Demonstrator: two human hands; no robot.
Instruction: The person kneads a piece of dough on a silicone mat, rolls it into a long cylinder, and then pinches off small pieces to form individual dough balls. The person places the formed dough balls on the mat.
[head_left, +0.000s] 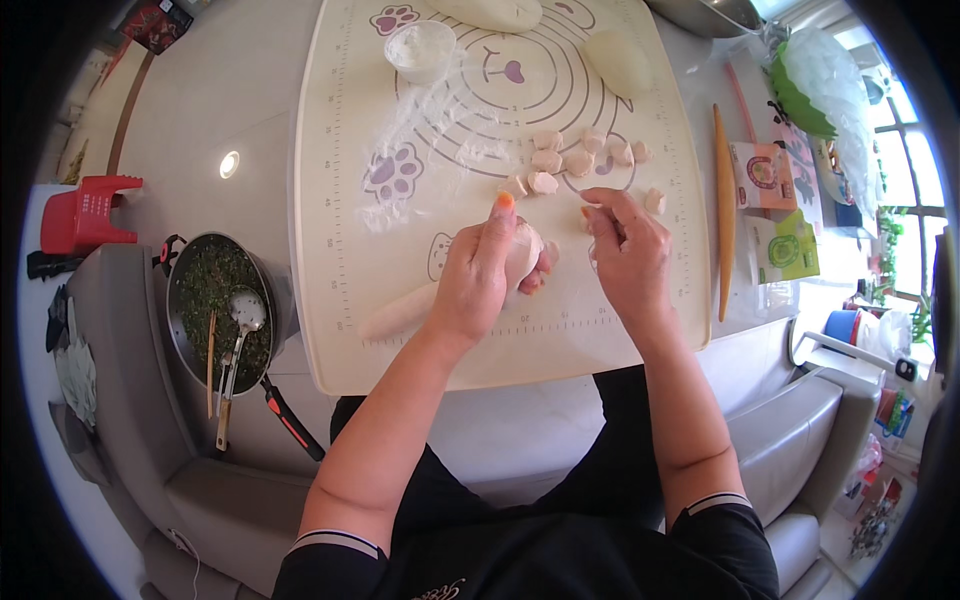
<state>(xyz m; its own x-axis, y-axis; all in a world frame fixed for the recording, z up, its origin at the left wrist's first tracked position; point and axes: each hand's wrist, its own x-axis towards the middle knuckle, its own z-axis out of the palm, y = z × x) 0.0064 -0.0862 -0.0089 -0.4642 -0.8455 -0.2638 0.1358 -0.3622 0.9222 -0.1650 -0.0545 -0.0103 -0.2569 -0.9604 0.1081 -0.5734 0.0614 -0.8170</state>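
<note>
My left hand (480, 277) is closed round one end of a long roll of pale dough (397, 311), whose other end lies on the printed silicone mat (390, 367). Just right of it my right hand (630, 251) is held with curled fingers over the mat; a small dough piece partly shows behind its fingertips, and whether they pinch it I cannot tell. Several small dough pieces (547, 161) lie beyond both hands. Farther back are a tub of white flour (420, 51), a large dough lump (491, 11) and a smaller oval one (618, 63). Loose flour dusts the mat's left half.
A pan of chopped green filling (199, 277), with a spoon (246, 309) and chopsticks (211, 367), stands left of the table. On the right lie a wooden rolling pin (723, 214) and two food packets (763, 176). A metal bowl (709, 15) sits at the back right.
</note>
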